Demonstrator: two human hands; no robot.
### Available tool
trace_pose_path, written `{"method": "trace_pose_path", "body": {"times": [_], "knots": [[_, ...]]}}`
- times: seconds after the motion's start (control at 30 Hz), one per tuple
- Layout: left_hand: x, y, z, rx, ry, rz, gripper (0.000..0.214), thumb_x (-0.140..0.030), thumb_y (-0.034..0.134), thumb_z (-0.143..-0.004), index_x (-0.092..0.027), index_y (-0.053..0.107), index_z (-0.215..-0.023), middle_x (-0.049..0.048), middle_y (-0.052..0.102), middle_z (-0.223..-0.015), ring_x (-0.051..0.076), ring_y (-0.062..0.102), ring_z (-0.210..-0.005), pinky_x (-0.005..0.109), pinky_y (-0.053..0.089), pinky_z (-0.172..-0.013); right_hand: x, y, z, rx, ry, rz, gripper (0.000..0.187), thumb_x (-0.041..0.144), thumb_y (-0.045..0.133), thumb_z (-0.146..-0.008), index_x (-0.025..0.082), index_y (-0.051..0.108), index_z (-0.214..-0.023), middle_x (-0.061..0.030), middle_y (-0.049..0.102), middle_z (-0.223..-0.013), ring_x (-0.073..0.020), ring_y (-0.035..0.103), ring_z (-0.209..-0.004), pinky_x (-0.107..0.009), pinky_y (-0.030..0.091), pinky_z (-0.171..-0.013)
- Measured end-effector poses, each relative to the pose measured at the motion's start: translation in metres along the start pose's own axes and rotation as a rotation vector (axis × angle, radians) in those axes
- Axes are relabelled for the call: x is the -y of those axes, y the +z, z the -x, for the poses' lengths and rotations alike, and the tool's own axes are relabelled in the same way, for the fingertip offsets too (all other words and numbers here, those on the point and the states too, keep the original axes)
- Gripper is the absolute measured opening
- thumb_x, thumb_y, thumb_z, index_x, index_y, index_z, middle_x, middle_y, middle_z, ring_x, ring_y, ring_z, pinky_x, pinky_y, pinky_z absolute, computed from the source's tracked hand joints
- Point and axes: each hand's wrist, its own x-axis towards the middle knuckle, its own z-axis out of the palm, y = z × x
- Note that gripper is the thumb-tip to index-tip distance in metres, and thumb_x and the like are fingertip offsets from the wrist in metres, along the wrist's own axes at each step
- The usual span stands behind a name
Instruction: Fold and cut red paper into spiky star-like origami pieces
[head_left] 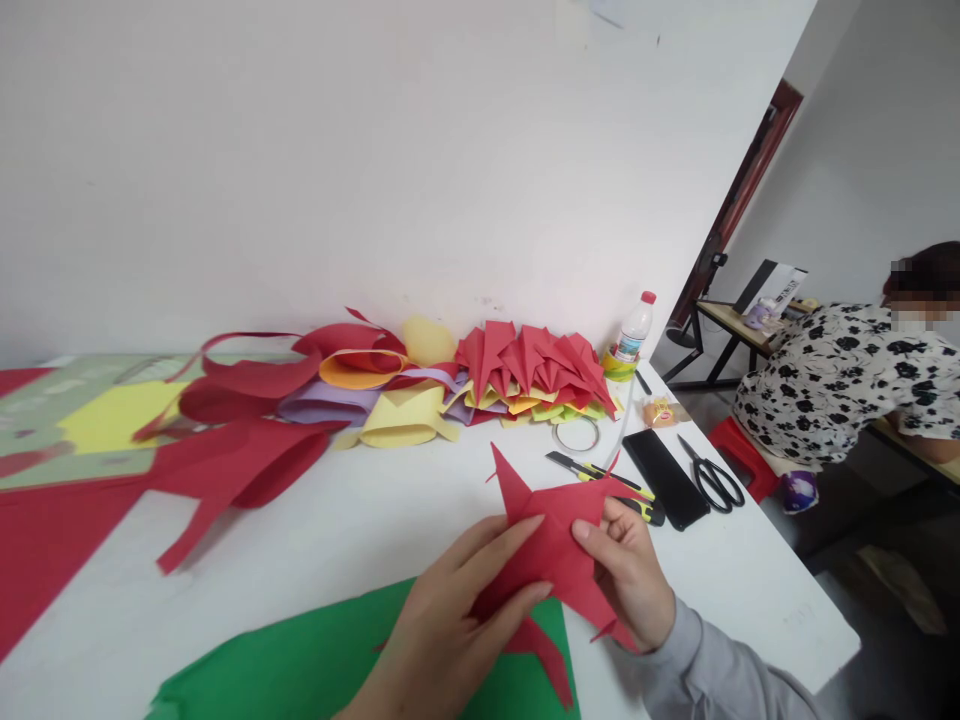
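Observation:
Between my two hands is a folded red paper figure (541, 535) with pointed limbs, held above the table. My left hand (457, 610) grips its left side, thumb and fingers pressed on the paper. On the right side, my right hand (630, 570) pinches it with the thumb on top; its other fingers are partly hidden behind the paper. Below the figure lies a green sheet (315, 660). Just beyond my right hand are yellow-and-black utility knives (592, 470), partly covered by the figure.
Along the wall lie curled coloured papers (405, 415) and stacked red folded papers (529, 360). A bottle (634, 335), tape roll (576, 434), black flat case (666, 480) and scissors (712, 478) stand or lie toward the right edge. A person (847, 375) sits beyond the table.

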Motion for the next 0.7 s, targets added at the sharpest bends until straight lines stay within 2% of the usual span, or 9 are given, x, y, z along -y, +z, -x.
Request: {"method": "trace_pose_path", "body": {"times": [0.17, 0.23, 0.33, 0.43, 0.57, 0.7], "knots": [[-0.004, -0.002, -0.002, 0.033, 0.094, -0.025, 0.044, -0.037, 0.058, -0.09, -0.035, 0.052, -0.134, 0.0009, 0.073, -0.089, 0.018, 0.071, -0.079, 0.025, 0.059, -0.071, -0.001, -0.006, -0.002, 0.016, -0.043, 0.005, 0.031, 0.043, 0.079, -0.071, 0.018, 0.067, -0.083, 0.0056, 0.056, -0.05, -0.0082, 0.039, -0.04, -0.022, 0.034, -0.045], [-0.006, -0.003, -0.002, 0.07, 0.113, -0.045, 0.046, -0.04, 0.059, -0.09, -0.035, 0.051, -0.135, 0.0018, 0.073, -0.09, 0.019, 0.071, -0.079, 0.026, 0.059, -0.071, 0.001, -0.006, -0.002, 0.05, -0.048, -0.025, 0.029, 0.042, 0.08, -0.071, 0.018, 0.067, -0.08, 0.0044, 0.059, -0.053, -0.0084, 0.042, -0.041, -0.021, 0.033, -0.045], [-0.006, -0.004, -0.001, 0.114, 0.154, -0.084, 0.049, -0.046, 0.064, -0.084, -0.033, 0.057, -0.131, 0.0048, 0.074, -0.098, 0.022, 0.071, -0.085, 0.029, 0.058, -0.078, 0.005, -0.004, -0.002, 0.064, -0.035, -0.049, 0.029, 0.043, 0.08, -0.071, 0.018, 0.066, -0.073, 0.0009, 0.066, -0.061, -0.0109, 0.052, -0.048, -0.023, 0.039, -0.05], [-0.004, -0.001, -0.001, 0.096, 0.175, -0.085, 0.038, -0.039, 0.064, -0.086, -0.032, 0.064, -0.123, 0.0046, 0.075, -0.098, 0.023, 0.071, -0.086, 0.028, 0.057, -0.081, 0.006, -0.004, -0.003, 0.038, -0.029, -0.066, 0.029, 0.042, 0.082, -0.068, 0.018, 0.066, -0.069, 0.0003, 0.068, -0.063, -0.0115, 0.055, -0.051, -0.024, 0.043, -0.055], [-0.007, 0.0, -0.002, 0.059, 0.105, 0.079, 0.034, -0.03, 0.066, -0.083, -0.033, 0.067, -0.117, 0.0012, 0.074, -0.088, 0.019, 0.071, -0.076, 0.024, 0.058, -0.073, 0.004, -0.002, -0.002, 0.078, -0.048, -0.091, 0.026, 0.038, 0.083, -0.067, 0.018, 0.072, -0.078, -0.0012, 0.07, -0.067, -0.013, 0.057, -0.052, -0.026, 0.045, -0.055], [-0.013, -0.006, -0.007, 0.208, -0.07, 0.259, 0.025, -0.027, 0.064, -0.083, -0.031, 0.072, -0.106, -0.0003, 0.074, -0.081, 0.017, 0.069, -0.071, 0.023, 0.058, -0.064, 0.005, -0.001, -0.001, 0.103, -0.096, -0.127, 0.032, 0.032, 0.086, -0.065, 0.021, 0.07, -0.09, -0.0003, 0.07, -0.074, -0.0141, 0.061, -0.059, -0.025, 0.048, -0.058]]}}
